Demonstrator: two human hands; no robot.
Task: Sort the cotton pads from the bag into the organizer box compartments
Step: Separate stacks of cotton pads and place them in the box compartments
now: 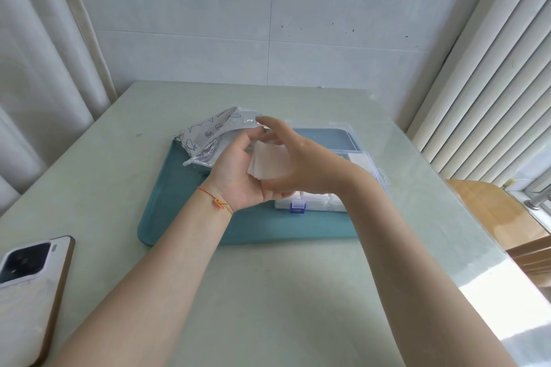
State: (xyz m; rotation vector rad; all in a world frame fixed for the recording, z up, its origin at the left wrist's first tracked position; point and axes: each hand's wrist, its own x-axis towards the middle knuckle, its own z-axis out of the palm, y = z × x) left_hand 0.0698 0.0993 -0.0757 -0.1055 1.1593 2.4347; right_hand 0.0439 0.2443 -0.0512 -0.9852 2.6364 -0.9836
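I hold a stack of cotton pads (269, 167) between both hands above the teal tray (185, 217): my left hand (238, 176) cups it from below, my right hand (301, 164) pinches its edge. The bag (208, 135) lies at ten o'clock of the stack, the organizer box (316, 202) at five o'clock.

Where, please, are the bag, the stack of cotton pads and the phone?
bag (208, 131): head view, printed front.
stack of cotton pads (268, 162): head view, top pad's face.
phone (26, 286): head view, pale back.
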